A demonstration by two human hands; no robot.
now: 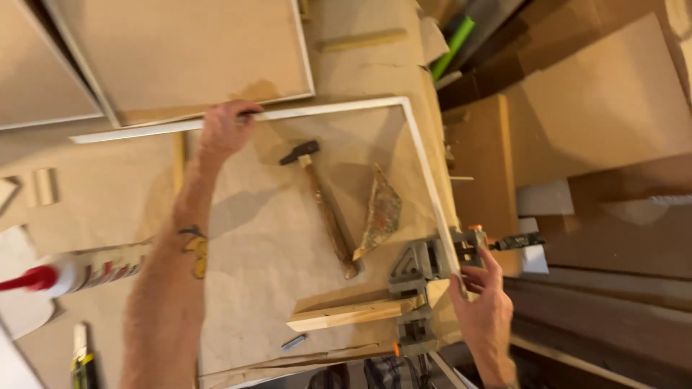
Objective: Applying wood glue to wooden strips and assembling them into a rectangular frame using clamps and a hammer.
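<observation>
Fingers of left hand (225, 130) closed on white frame strip (425, 169) at bench's far edge | right hand (484, 302) pinched corner clamp (422, 266), near edge | two strips joined; rest unassembled | hammer (324, 205) idle inside.

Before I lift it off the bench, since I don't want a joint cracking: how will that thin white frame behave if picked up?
The white frame looks slender, so it would probably flex and rack. Only one corner sits in the corner clamp, so that weight may drag it down. The left hand and right hand grip far apart, suggesting it needs two-handed support.
</observation>
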